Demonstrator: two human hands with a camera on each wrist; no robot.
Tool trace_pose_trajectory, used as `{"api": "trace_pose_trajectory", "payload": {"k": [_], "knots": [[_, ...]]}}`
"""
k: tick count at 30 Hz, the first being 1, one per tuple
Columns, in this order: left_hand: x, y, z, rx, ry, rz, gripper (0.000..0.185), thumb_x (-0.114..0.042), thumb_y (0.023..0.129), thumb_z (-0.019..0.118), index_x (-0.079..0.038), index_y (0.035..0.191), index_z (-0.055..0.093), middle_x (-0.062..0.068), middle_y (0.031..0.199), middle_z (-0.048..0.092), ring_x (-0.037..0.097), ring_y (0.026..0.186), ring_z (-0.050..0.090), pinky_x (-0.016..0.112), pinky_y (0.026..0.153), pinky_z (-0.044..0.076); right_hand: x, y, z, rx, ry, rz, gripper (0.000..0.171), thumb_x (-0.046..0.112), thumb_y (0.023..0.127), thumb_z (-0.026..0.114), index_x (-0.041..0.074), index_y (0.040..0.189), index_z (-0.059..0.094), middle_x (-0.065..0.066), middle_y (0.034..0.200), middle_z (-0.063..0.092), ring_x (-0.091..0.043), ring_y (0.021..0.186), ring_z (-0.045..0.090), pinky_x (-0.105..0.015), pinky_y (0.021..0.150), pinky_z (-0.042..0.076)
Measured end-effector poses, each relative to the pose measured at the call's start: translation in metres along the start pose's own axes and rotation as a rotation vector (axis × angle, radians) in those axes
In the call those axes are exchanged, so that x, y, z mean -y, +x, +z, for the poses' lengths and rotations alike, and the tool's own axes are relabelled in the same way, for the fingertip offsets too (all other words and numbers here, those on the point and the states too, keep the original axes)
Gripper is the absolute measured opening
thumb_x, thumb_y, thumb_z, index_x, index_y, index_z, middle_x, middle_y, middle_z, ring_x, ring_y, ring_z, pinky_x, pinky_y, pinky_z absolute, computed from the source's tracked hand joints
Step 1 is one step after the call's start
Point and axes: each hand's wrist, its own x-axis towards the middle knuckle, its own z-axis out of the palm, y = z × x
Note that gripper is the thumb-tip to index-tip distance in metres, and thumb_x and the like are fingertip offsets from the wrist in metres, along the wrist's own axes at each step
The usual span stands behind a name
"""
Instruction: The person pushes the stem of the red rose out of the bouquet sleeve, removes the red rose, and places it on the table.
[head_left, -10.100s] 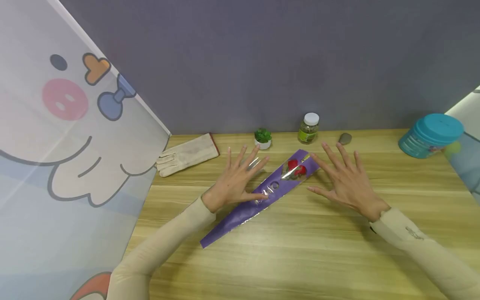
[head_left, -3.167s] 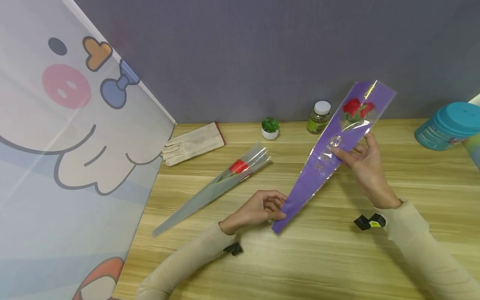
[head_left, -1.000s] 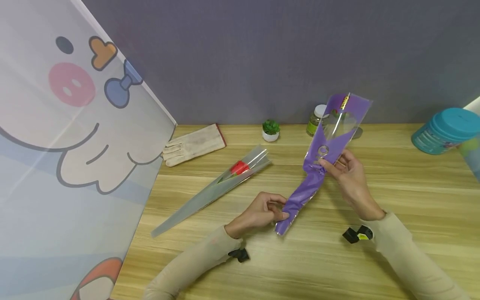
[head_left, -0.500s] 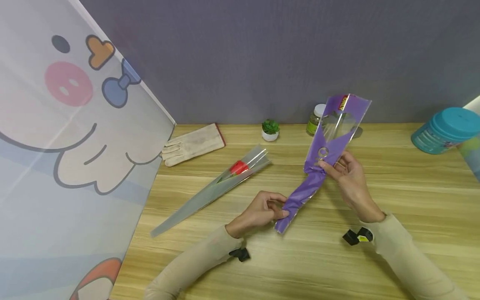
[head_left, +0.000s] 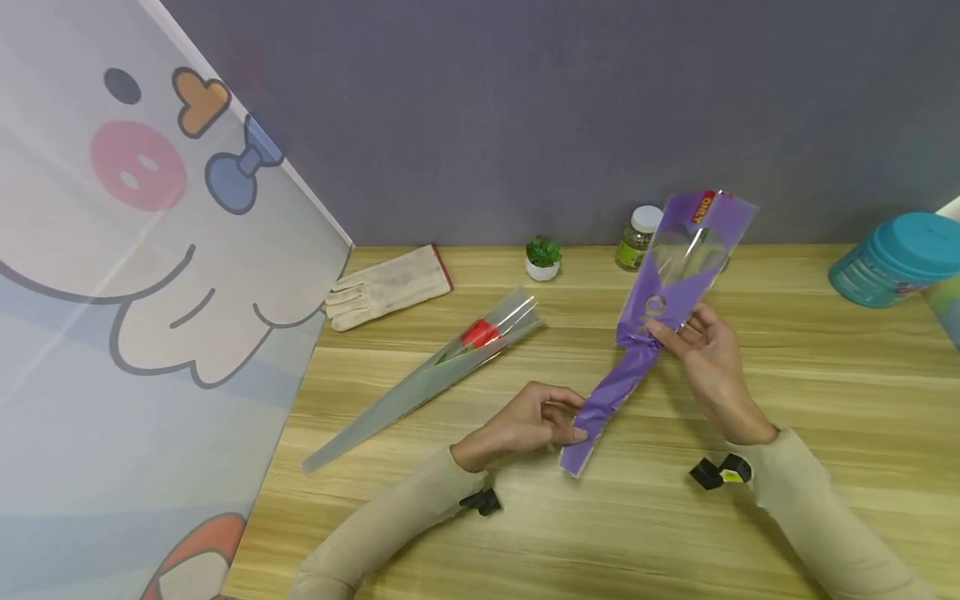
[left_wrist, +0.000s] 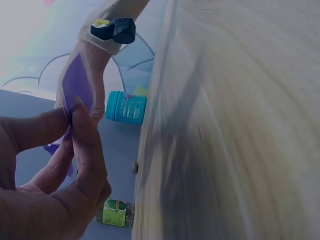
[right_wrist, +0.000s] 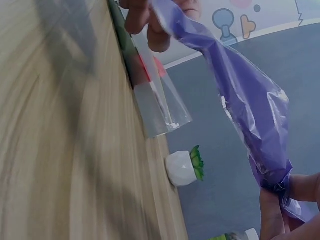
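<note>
A purple flower sleeve (head_left: 686,287) is held above the table, bunched and bent at its middle; no red bloom shows in its clear window. My left hand (head_left: 525,425) pinches its narrow lower end between thumb and fingers. Higher up, at the bunched part, my right hand (head_left: 708,367) grips it; the right wrist view shows the crumpled purple film (right_wrist: 245,100) running between the two hands. To the left, apart from both hands, a red rose (head_left: 480,333) lies on the table in a grey and clear sleeve (head_left: 390,408).
Along the back edge stand a cotton work glove (head_left: 393,287), a small potted plant (head_left: 543,257), a white-lidded jar (head_left: 636,242) and a large turquoise tub (head_left: 896,260). A grey partition (head_left: 480,125) rises behind, and a cartoon-printed panel (head_left: 150,333) stands at the left.
The purple sleeve was lifted off the table, uncovering the rose in grey. Its window showed two red blooms earlier, none now. It has become bunched; lately both hands shift slightly right.
</note>
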Motion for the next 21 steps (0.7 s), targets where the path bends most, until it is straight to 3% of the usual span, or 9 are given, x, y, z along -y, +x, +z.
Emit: {"api": "trace_pose_trajectory", "payload": {"k": [6, 11, 21], "knots": [[0.0000, -0.0007, 0.0004, 0.016, 0.043, 0.027, 0.036, 0.003, 0.088, 0.079, 0.001, 0.124, 0.071, 0.020, 0.114, 0.073, 0.003, 0.072, 0.069, 0.021, 0.063, 0.051, 0.0059, 0.0031, -0.0001, -0.008, 0.032, -0.015, 0.043, -0.005, 0.092, 0.074, 0.009, 0.131, 0.062, 0.006, 0.115, 0.076, -0.004, 0.100, 0.076, -0.018, 0.087, 0.059], [-0.0003, -0.0024, 0.0004, 0.011, 0.071, 0.041, 0.035, 0.003, 0.088, 0.079, 0.000, 0.122, 0.072, 0.017, 0.112, 0.073, 0.005, 0.071, 0.068, 0.020, 0.062, 0.052, 0.0076, 0.0059, 0.0004, -0.031, 0.089, -0.014, 0.040, -0.010, 0.090, 0.074, 0.010, 0.124, 0.065, 0.006, 0.109, 0.079, -0.005, 0.096, 0.077, -0.019, 0.085, 0.060], [0.0008, -0.0025, 0.0012, -0.005, 0.143, 0.072, 0.038, 0.004, 0.086, 0.080, 0.003, 0.123, 0.070, 0.024, 0.109, 0.071, 0.001, 0.069, 0.065, 0.016, 0.064, 0.052, 0.0098, 0.0086, -0.0009, -0.070, 0.168, -0.036, 0.036, -0.012, 0.088, 0.074, 0.007, 0.118, 0.067, 0.001, 0.105, 0.078, -0.007, 0.091, 0.078, -0.020, 0.079, 0.061]]}}
